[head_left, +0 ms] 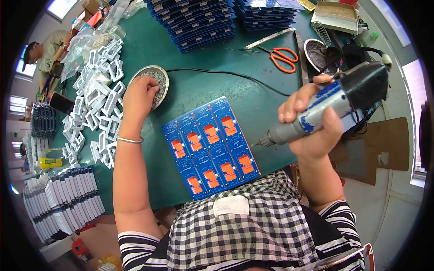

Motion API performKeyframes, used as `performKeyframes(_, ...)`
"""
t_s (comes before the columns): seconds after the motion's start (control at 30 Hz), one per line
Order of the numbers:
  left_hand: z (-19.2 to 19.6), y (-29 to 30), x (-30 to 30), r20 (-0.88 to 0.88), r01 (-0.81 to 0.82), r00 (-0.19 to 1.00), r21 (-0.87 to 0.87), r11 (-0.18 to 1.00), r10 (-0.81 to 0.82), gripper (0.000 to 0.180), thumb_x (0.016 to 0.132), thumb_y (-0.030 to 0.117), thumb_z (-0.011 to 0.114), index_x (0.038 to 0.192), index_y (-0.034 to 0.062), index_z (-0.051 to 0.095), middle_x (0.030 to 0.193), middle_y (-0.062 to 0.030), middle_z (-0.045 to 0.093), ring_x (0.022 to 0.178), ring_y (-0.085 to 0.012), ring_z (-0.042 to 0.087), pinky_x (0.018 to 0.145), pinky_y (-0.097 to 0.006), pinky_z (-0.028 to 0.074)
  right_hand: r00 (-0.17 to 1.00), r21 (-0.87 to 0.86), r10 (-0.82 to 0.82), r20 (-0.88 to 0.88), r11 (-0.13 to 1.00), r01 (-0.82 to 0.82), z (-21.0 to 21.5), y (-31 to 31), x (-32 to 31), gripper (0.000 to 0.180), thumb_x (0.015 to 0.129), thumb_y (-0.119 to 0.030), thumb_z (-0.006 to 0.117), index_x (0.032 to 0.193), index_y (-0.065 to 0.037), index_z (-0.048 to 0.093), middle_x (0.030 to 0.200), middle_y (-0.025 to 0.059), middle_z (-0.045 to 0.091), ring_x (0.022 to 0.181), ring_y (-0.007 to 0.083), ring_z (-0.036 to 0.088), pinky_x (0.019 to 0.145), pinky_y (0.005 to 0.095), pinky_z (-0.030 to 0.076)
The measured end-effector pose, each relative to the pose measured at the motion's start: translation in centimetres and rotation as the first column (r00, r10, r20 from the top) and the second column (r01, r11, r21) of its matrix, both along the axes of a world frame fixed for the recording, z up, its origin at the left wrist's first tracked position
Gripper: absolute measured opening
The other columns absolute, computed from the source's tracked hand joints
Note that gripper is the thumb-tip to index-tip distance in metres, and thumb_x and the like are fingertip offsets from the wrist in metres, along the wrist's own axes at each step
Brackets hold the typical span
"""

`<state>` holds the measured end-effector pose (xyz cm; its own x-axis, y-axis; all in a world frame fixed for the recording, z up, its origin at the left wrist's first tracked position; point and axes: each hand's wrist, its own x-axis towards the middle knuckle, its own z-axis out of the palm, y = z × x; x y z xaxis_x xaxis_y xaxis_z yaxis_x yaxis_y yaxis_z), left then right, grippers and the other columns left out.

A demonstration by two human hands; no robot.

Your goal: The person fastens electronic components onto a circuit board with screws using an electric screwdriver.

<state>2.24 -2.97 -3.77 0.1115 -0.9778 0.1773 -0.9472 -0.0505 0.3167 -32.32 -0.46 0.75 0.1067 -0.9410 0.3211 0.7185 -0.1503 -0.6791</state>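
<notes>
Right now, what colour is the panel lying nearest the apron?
The panel is blue with orange patches, best seen in the head view.

A lane of green tabletop (262, 108) gives a hand passage between the flat blue sheet with orange recesses (210, 149) and the thin black cable (226, 72), which crosses the way to the tall blue panel stack (194, 22). Loose white plastic frames (101, 90) crowd the left of the round metal-rimmed bowl (167, 84), its opening partly blocked by the left hand (141, 92). Right of the sheet, the grey-and-blue power driver (321, 108) obstructs entry; its height is hard to judge.
</notes>
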Motion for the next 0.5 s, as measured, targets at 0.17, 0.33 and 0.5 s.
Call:
performKeyframes(0.17, 0.8, 0.0, 0.5, -0.013, -0.043, 0.999, 0.009, 0.999, 0.043, 0.014, 0.078, 0.014, 0.066, 0.090, 0.0064, 0.067, 0.078, -0.0114, 0.063, 0.071, -0.0274, 0.062, 0.065, -0.036, 0.048, 0.999, -0.036, 0.048, 0.002, 0.998, -0.047, 0.1, 0.5, -0.8, 0.053, 0.077, -0.028, 0.060, 0.121, -0.008, 0.037, 0.080, 0.0110, 0.054, 0.063, 0.0232, 0.058, 0.061, 0.0379, 0.050)
performKeyframes(0.33, 1.0, 1.2, 0.1, 0.003, -0.111, 0.994, -0.066, 0.992, 0.111, 0.013, 0.079, 0.014, 0.065, 0.088, 0.0050, 0.066, 0.080, -0.0131, 0.065, 0.071, -0.0280, 0.063, 0.065, -0.036, 0.049, 0.998, -0.002, 0.042, -0.040, 0.999, -0.042, -0.8, 0.9, -0.7, 0.057, 0.076, -0.028, 0.064, 0.121, -0.007, 0.035, 0.079, 0.0111, 0.055, 0.064, 0.0241, 0.059, 0.062, 0.0385, 0.050)
performKeyframes(0.5, 3.4, 6.8, -7.6, -0.260, 0.283, 0.916, -0.117, 0.952, -0.304, 0.017, 0.076, 0.000, 0.064, 0.091, 0.0066, 0.068, 0.078, -0.0085, 0.064, 0.071, -0.0231, 0.062, 0.065, -0.031, 0.050, 0.998, -0.035, 0.019, -0.063, 0.999, -0.021, -0.7, 1.5, -0.9, 0.059, 0.075, -0.033, 0.063, 0.121, -0.007, 0.037, 0.077, 0.0093, 0.053, 0.061, 0.0221, 0.057, 0.059, 0.0362, 0.049)
